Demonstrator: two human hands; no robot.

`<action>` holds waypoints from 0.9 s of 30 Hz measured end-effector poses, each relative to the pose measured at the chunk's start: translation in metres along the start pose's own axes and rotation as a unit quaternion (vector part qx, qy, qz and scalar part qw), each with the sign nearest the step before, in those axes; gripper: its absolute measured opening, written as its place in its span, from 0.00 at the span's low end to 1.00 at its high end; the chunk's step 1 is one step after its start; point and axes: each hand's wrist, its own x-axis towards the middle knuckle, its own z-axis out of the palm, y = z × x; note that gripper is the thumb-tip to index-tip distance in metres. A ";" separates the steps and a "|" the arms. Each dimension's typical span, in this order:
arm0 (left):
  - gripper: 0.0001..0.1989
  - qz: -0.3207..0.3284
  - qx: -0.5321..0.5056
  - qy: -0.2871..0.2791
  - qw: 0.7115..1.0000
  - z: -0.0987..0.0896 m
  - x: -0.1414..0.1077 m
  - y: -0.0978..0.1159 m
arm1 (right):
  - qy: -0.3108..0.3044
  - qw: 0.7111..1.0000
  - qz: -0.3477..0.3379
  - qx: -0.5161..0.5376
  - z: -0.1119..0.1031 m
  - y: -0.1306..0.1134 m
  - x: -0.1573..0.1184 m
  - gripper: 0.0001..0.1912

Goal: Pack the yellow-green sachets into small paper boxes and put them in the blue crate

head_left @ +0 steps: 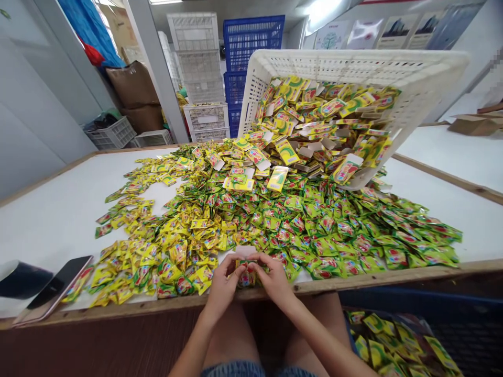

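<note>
Both hands meet at the table's front edge. My left hand (228, 275) and my right hand (269, 269) have their fingers closed around a small green packet (246, 276) with red print. A white flap of a small box (245, 251) stands up just behind the fingertips; how far the packet is inside the box cannot be made out. Around the hands lie heaps of sachets, yellow ones (176, 246) to the left and green ones (330, 241) to the right. Behind them a white basket (353, 63) lies tipped forward, with small yellow boxes (286, 152) spilling from it.
On the left front of the white table (35, 209) lie a phone (58, 288) and a dark cup (23, 278). A blue crate (456, 319) with filled yellow boxes stands below the edge at right. Stacked white crates (206, 118) and blue crates (251, 42) are behind.
</note>
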 end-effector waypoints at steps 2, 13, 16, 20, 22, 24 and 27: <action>0.07 0.008 0.019 0.000 1.000 -0.004 0.001 -0.001 | -0.017 0.999 -0.026 -0.009 0.002 -0.004 0.003 0.09; 0.07 0.046 -0.006 0.017 0.999 -0.008 -0.004 0.007 | -0.034 0.995 -0.086 -0.045 0.000 -0.013 0.005 0.07; 0.08 0.039 0.001 0.032 0.999 -0.008 -0.005 0.012 | -0.026 0.994 -0.084 -0.061 0.001 -0.016 0.005 0.08; 0.10 0.015 0.012 0.078 0.997 -0.005 0.000 0.016 | -0.012 0.994 -0.050 -0.095 0.006 -0.019 0.010 0.08; 0.10 0.006 0.013 0.087 0.996 -0.003 0.003 0.014 | -0.002 0.994 -0.035 -0.102 0.008 -0.019 0.012 0.07; 0.10 0.004 0.004 0.085 0.996 -0.003 0.004 0.010 | 0.004 0.995 -0.025 -0.095 0.009 -0.017 0.011 0.08; 0.08 0.015 -0.015 0.087 0.996 -0.005 0.002 0.003 | 0.009 0.998 -0.024 -0.062 0.010 -0.014 0.007 0.09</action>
